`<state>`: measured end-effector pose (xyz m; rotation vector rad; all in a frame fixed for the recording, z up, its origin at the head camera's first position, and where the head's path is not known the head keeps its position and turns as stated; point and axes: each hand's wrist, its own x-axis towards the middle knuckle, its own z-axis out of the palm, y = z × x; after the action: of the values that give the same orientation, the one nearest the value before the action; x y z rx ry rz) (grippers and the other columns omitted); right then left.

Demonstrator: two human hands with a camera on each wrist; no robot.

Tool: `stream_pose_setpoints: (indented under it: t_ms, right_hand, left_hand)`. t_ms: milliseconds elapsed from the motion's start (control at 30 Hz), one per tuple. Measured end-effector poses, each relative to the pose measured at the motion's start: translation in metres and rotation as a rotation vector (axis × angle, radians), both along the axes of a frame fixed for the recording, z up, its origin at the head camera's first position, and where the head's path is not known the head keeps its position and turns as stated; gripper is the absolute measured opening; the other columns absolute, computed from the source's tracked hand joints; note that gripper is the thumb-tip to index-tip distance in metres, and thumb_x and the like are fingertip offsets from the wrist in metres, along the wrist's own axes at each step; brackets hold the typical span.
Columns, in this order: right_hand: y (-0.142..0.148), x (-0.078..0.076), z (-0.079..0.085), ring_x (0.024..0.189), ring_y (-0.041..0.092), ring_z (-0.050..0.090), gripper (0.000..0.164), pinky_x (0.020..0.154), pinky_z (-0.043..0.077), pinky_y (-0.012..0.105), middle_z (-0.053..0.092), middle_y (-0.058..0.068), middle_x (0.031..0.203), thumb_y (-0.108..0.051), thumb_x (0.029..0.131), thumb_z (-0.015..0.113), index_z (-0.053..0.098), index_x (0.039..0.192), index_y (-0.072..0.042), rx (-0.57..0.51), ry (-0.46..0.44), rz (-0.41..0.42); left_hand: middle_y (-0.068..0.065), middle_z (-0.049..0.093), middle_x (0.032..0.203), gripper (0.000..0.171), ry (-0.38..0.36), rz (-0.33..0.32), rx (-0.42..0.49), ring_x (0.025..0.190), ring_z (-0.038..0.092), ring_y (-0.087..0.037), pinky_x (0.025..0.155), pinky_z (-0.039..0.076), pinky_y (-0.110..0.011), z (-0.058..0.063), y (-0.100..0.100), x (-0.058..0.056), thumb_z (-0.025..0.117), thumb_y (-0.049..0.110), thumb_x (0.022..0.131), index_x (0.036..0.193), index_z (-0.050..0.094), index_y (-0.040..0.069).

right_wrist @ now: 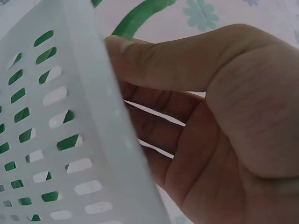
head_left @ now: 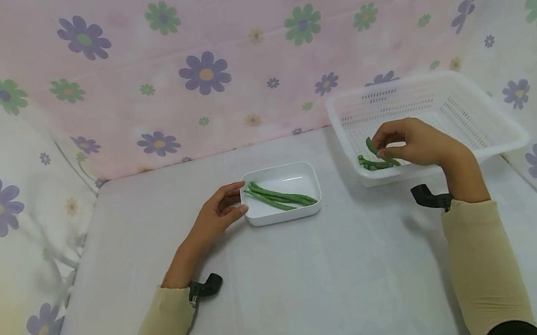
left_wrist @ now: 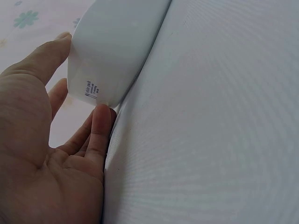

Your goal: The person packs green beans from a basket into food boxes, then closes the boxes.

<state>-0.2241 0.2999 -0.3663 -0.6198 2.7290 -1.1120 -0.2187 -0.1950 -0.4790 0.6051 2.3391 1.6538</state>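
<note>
My left hand (head_left: pixel 217 210) holds the left end of a white rectangular dish (head_left: pixel 284 216), thumb at the rim and fingers around the far corner. Printed lettering shows on the dish wall (left_wrist: pixel 117 51) in the left wrist view. Several long green beans (head_left: pixel 281 196) lie slantwise inside the dish. Over the near side of a white slotted basket (head_left: pixel 446 79), my right hand (head_left: pixel 416 143) pinches a green bean (right_wrist: pixel 142 17) between thumb and fingers. More green beans (head_left: pixel 371 164) lie in the basket beneath that hand, seen partly through the slots. The right fingertips are hidden behind the basket rim in the right wrist view.
A white cloth (head_left: pixel 329 276) covers the table. The basket stands to the right of the dish, with table between them. A flowered curtain (head_left: pixel 225 38) hangs behind the table and along both sides.
</note>
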Motion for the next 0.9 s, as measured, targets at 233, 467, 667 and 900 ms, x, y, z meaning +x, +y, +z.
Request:
stream_pose_setpoints:
  t_ms: [233,467,667,900]
  right_hand:
    - [-0.007,0.003,0.006,0.099,0.011,0.070,0.012,0.085,0.053,0.016,0.072,0.008,0.110,0.000,0.098,0.074,0.072,0.109,-0.005,-0.105,0.091,-0.025]
    - [-0.016,0.006,0.013,0.096,0.006,0.067,0.014,0.091,0.053,0.013,0.070,0.008,0.104,0.008,0.096,0.073,0.071,0.107,-0.001,-0.176,0.285,-0.035]
    - [-0.028,0.008,0.021,0.097,0.004,0.066,0.017,0.095,0.055,0.015,0.070,0.008,0.104,0.014,0.094,0.072,0.069,0.107,0.003,-0.265,0.432,-0.018]
    - [-0.045,0.009,0.027,0.097,0.008,0.070,0.021,0.095,0.057,0.020,0.072,0.010,0.102,0.021,0.090,0.072,0.069,0.105,0.006,-0.414,0.545,0.007]
  left_hand:
    - [-0.010,0.053,0.154,0.060,0.006,-0.003,0.009,0.142,0.053,-0.031,0.113,0.048,-0.027,0.002,0.001,0.001,0.073,0.017,0.104,0.158,0.049,0.024]
    - [-0.010,0.052,0.155,0.060,0.009,-0.002,0.006,0.143,0.052,-0.031,0.115,0.047,-0.031,0.002,0.001,0.001,0.073,0.018,0.104,0.159,0.049,0.024]
    - [-0.011,0.052,0.154,0.060,0.017,-0.006,0.011,0.142,0.052,-0.031,0.115,0.047,-0.031,0.000,0.000,0.000,0.073,0.018,0.104,0.158,0.049,0.024]
    - [-0.011,0.052,0.154,0.060,0.019,-0.008,0.013,0.142,0.052,-0.031,0.113,0.048,-0.027,0.000,0.001,0.000,0.073,0.017,0.104,0.158,0.049,0.023]
